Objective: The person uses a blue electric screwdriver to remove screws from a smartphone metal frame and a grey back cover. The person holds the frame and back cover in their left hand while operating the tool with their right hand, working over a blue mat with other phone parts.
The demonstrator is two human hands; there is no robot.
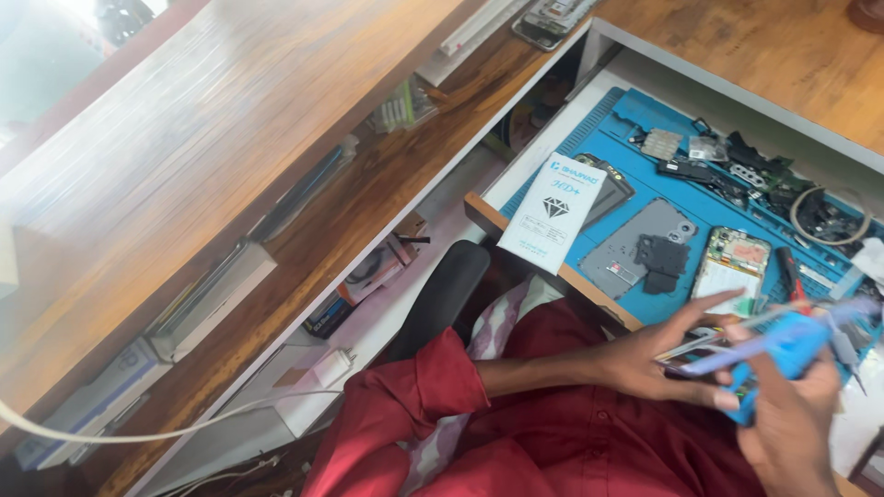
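Observation:
My left hand [665,354] holds a thin phone or screen part [692,352] by its edges, low right in the head view. My right hand [794,425] grips a blue hand tool [783,345] whose tip points left across that part. Both hands hover just in front of a blue work mat [645,156]. On the mat lie an opened phone body [732,267] with its insides showing, a grey back cover [633,247] with black pieces on it, and a white flat box [553,211] leaning over the mat's near edge.
Loose phone parts, boards and a coiled cable [824,213] crowd the mat's far right. Wooden shelves [230,156] at left hold boxes, a white charger [324,368] and a white cable. A black chair back [442,294] sits beside my red-sleeved left arm.

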